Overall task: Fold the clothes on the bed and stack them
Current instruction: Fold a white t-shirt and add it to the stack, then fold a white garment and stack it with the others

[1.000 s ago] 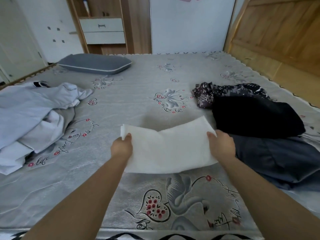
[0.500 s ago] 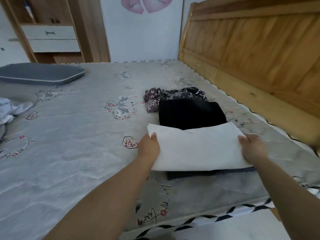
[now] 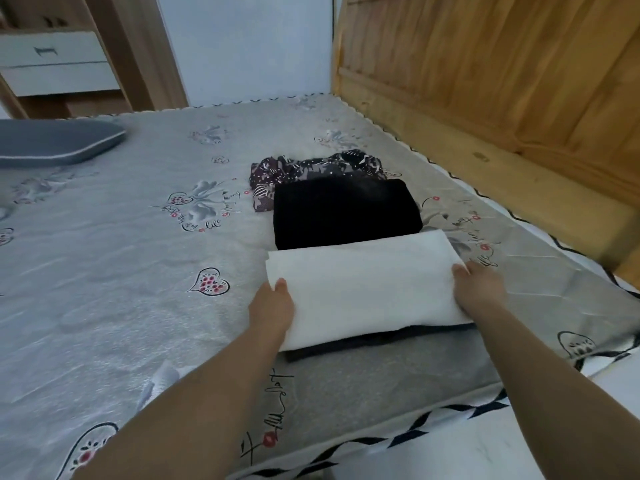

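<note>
Folded white cloth (image 3: 363,285) lies on dark folded cloth (image 3: 346,346) on bed (image 3: 121,271); left hand (image 3: 272,308) grip clamped on its left edge; right hand (image 3: 479,287) grip clamped on right edge; black folded cloth (image 3: 346,213) just behind, patterned cloth (image 3: 311,169) further back.

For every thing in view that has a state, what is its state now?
white cloth: folded, lying on a dark garment, held at both ends
left hand: grips its left end
right hand: grips its right end
black garment: folded flat
patterned garment: crumpled, behind the black one
drawers: closed
</note>
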